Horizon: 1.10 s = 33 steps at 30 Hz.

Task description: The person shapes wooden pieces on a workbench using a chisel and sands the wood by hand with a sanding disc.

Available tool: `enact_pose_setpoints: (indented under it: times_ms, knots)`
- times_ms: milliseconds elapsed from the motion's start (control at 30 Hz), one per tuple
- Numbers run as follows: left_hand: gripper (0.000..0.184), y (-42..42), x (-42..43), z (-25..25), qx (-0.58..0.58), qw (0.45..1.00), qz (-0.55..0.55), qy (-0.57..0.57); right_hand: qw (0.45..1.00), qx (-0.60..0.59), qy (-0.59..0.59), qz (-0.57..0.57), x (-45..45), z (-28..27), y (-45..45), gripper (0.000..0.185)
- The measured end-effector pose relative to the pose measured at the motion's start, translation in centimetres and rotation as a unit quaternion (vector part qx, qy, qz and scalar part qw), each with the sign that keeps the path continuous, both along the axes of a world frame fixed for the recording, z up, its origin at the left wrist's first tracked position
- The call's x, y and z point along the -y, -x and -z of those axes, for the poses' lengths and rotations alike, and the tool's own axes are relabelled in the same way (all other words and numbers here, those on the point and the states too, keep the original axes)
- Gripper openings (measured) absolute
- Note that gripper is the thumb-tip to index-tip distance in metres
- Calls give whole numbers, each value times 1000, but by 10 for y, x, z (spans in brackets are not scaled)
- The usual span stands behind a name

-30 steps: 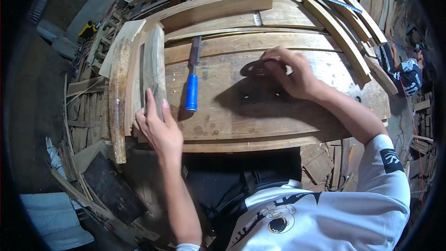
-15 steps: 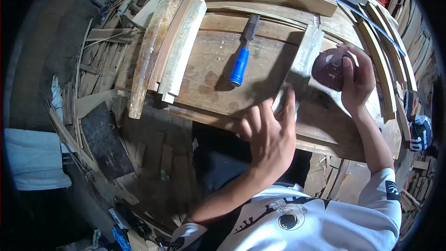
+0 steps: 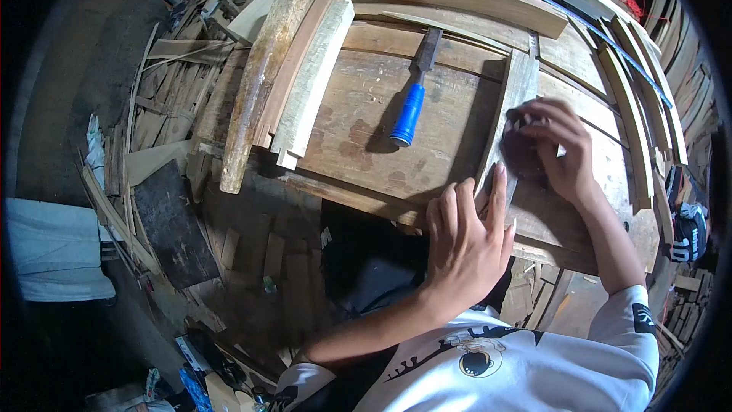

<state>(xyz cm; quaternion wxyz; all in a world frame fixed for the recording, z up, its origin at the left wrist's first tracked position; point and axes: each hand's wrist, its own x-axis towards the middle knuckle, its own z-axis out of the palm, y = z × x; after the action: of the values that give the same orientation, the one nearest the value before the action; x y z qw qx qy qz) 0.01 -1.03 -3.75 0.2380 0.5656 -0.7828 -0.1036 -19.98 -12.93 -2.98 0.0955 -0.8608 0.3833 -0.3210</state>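
Observation:
A pale grey wooden piece point(image 3: 519, 80) lies on the workbench point(image 3: 358, 122), running from its back toward the front edge. On its near end rests my left hand point(image 3: 470, 240), fingers extended against the wood. My right hand point(image 3: 563, 149) grips a dark round disc point(image 3: 521, 154) at the right side of this piece; motion blurs both a little. Left of the piece is a chisel with a blue handle point(image 3: 409, 115), its blade pointing away from me.
At the bench's left lie a rough wooden mallet-like stick point(image 3: 263, 80) and a notched pale board point(image 3: 314, 80). Long strips point(image 3: 627, 118) line the right side, and a curved board point(image 3: 473, 1) lies at the back. A blue measuring tape point(image 3: 579, 19) stretches behind.
The left hand has moved right from the boards at the left to the pale piece, which now lies mid-bench. The right hand has moved right with the disc and come against the piece's side.

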Motion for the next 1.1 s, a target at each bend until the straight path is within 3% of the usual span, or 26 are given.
enact_pose_setpoints:
  times_ms: [67, 167, 367, 533, 633, 767, 967, 1000, 1100]
  knots:
    - [77, 0, 0, -1, 0, 1000, -3, 0, 997, -29, 13, -71, -5, 1, -4, 35]
    - [75, 0, -1, 0, 0, 1000, -10, 7, 994, -60, -12, -91, -15, -7, -12, 51]
    - [74, -2, 3, 4, -6, 1000, -17, 9, 987, -131, -69, -54, 7, -9, 2, 54]
    - [77, -1, 2, 0, 11, 1000, -23, -15, 982, -131, -71, -112, -1, -10, -2, 86]
    - [81, 0, -1, 3, 11, 1000, -25, -1, 972, -119, -90, -180, 3, -8, 0, 83]
    - [82, -1, 1, 6, -7, 1000, -15, 10, 990, -83, -95, -63, 25, -3, 16, 84]
    - [85, -3, 1, 4, -28, 1000, -5, 2, 967, -132, -60, -208, -4, -4, -7, 94]
    - [86, -3, 0, 5, -25, 1000, -6, 4, 968, -92, -83, -218, 4, -5, -4, 93]
    - [87, -1, 1, 8, -22, 1000, -11, 18, 990, -58, -94, -88, 24, -5, 11, 90]
